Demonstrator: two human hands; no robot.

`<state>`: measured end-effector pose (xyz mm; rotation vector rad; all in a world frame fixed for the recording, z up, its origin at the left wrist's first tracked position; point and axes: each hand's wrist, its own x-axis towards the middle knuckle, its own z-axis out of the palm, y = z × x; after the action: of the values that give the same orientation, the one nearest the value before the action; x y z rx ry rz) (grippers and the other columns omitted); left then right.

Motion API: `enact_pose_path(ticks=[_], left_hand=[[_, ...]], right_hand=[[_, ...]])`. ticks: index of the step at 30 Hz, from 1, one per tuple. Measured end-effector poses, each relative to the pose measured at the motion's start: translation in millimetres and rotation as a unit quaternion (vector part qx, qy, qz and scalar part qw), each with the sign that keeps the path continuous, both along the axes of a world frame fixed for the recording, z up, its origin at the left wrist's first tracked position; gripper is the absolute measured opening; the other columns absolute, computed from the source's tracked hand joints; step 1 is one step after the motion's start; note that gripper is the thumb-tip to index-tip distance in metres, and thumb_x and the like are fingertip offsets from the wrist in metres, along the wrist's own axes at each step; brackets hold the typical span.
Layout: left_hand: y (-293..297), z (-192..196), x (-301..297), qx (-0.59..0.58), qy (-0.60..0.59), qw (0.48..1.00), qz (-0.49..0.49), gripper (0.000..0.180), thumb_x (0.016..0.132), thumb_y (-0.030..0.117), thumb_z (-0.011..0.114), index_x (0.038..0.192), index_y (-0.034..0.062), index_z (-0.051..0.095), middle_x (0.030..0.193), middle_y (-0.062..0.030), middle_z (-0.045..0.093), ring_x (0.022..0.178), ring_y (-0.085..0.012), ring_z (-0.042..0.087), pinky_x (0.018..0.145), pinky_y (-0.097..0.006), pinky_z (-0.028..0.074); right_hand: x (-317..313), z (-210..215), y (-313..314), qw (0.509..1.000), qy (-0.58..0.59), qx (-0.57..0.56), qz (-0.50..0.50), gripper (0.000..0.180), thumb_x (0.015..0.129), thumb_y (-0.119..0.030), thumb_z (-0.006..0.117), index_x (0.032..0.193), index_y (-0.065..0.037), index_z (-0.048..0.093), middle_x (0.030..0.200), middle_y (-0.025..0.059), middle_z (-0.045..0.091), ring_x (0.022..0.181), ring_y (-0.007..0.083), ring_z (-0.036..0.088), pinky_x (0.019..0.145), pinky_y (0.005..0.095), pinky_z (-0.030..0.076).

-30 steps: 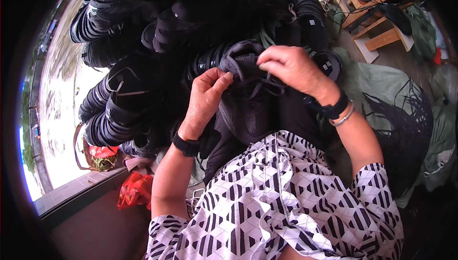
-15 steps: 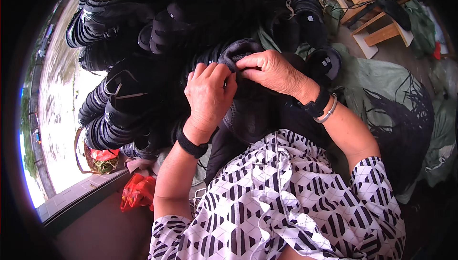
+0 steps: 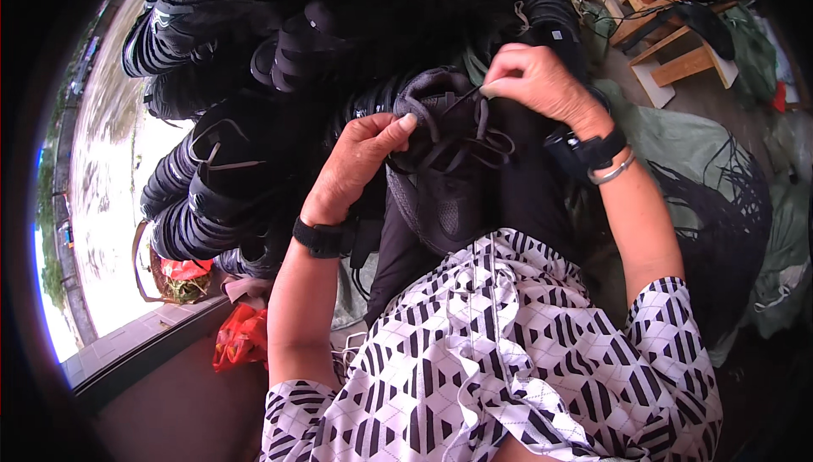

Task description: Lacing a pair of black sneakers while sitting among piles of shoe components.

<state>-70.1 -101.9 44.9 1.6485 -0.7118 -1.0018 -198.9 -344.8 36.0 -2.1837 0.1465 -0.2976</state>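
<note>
A black mesh sneaker point(image 3: 442, 204) lies across my lap, its toe toward me and its padded collar facing away. My left hand point(image 3: 366, 147) is closed on the left edge of its opening, thumb on top. Up and to the right, my right hand point(image 3: 535, 82) pinches the end of a black shoelace between thumb and forefinger. That lace runs from the shoe's eyelets, and more loops of shoelace point(image 3: 493, 149) lie loose over the tongue. The far part of the collar is dark and hard to make out.
Stacks of black shoes point(image 3: 182, 199) rise on the left and beyond the sneaker. A wooden stool point(image 3: 682, 64) lies at the far right. Green sacking point(image 3: 669, 140) with a bundle of black laces point(image 3: 720, 191) spreads on the right. A red plastic bag point(image 3: 241, 337) sits at lower left.
My hands have moved apart. The right hand has pulled up and right with the lace, while the left has shifted slightly left and down along the collar. The sneaker's laces now show.
</note>
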Motion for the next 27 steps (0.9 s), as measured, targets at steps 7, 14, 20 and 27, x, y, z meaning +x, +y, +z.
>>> enact_pose_path(ticks=[7,14,20,27], left_hand=[[-3,-4,-11,-0.012,-0.015,1.000,0.002,0.031,0.089,0.032,0.062,0.072,0.0051,0.061,0.070,0.0046,0.055,0.072,-0.0044,0.046,0.071,-0.022,0.036],[21,-6,5,-0.064,-0.010,0.997,-0.039,0.025,0.087,0.020,0.059,0.067,0.0059,0.058,0.072,0.0031,0.056,0.071,-0.0062,0.048,0.074,-0.023,0.037],[37,-20,61,-0.038,0.132,0.986,0.097,0.033,0.092,0.033,0.051,0.100,0.0026,0.062,0.092,-0.0033,0.062,0.084,-0.0093,0.055,0.079,-0.024,0.042],[1,6,82,0.084,0.024,0.995,-0.040,0.047,0.083,0.019,0.054,0.124,-0.0047,0.051,0.110,-0.0084,0.061,0.100,-0.0156,0.056,0.091,-0.024,0.041]], right_hand=[[-41,-53,-43,0.976,0.107,-0.046,-0.182,0.015,0.071,-0.020,0.071,0.074,-0.006,0.067,0.078,0.0095,0.063,0.073,0.0234,0.063,0.067,0.0318,0.049],[-23,-25,25,0.980,-0.014,-0.197,0.011,0.014,0.074,-0.010,0.063,0.087,-0.005,0.065,0.099,0.0097,0.064,0.089,0.0277,0.059,0.082,0.0375,0.048],[-16,-10,58,0.994,0.012,-0.101,0.037,0.028,0.072,-0.002,0.062,0.101,-0.003,0.061,0.105,0.0139,0.060,0.100,0.0339,0.057,0.085,0.0389,0.048],[-12,-21,79,0.998,-0.020,-0.019,0.056,0.049,0.074,0.003,0.060,0.122,-0.003,0.050,0.111,0.0171,0.055,0.098,0.0321,0.059,0.083,0.0349,0.049]])
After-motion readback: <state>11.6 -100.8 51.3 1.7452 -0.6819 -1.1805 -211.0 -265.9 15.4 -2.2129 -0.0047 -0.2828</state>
